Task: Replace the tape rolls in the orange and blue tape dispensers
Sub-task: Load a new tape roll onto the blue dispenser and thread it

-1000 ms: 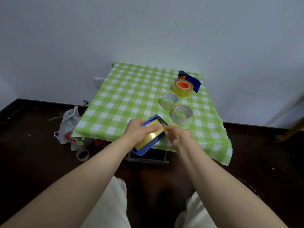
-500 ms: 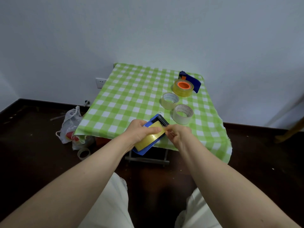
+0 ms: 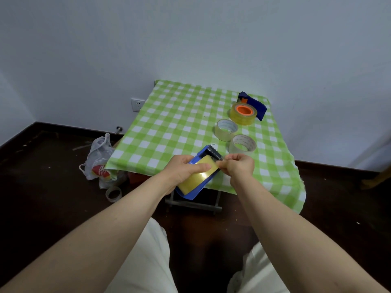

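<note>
The left hand (image 3: 182,170) grips the blue dispenser (image 3: 195,193) over the counter's (image 3: 179,123) near edge, fingers wrapped round its side and thumb laid across the yellow roll (image 3: 196,178) seated inside. The right hand (image 3: 240,167) is curled, thumb and forefinger seemingly pinched on the roll's loose end (image 3: 220,164). Over the last second that pinch has slid from the roll's face up to the toothed cutter (image 3: 215,153) — the tape is being drawn out toward the blade. This suggests the fresh roll is already in and only the threading remains for this dispenser. The second dispenser (image 3: 254,104) lies at the far corner with an orange-cored roll (image 3: 243,114) on it; two clear rolls (image 3: 226,130) sit between.
</note>
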`<state>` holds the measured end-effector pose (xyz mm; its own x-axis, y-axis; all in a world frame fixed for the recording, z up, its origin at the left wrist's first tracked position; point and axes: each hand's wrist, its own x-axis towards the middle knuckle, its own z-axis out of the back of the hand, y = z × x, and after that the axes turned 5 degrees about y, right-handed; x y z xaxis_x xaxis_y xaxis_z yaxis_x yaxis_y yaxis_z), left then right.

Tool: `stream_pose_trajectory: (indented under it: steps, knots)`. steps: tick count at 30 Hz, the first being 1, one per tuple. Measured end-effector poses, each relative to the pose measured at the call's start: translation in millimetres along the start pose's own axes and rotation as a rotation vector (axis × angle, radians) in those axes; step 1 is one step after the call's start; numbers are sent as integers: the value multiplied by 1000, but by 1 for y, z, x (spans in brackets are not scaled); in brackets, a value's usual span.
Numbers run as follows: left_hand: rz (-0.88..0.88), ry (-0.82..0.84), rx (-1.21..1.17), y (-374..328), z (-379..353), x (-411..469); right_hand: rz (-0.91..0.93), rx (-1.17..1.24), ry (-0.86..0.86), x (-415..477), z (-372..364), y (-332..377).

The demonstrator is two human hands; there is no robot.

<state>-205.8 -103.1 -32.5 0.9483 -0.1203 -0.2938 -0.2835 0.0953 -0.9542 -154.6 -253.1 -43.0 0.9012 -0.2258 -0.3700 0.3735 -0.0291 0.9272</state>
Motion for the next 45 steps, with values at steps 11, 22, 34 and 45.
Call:
stream_pose_trajectory:
  steps: [11, 22, 34, 45]
  knots:
    - [-20, 7, -43, 6, 3, 0, -55, -124, 106, 11, 9, 3]
    - [-31, 8, -49, 7, 6, 4, 67, -189, 94, 12, 9, -9]
    - [-67, 43, 82, 11, 6, 5, 330, -161, 103, 20, -4, 6]
    - [-84, -105, 30, 11, 10, 13, 276, 227, 191, 28, -2, 11]
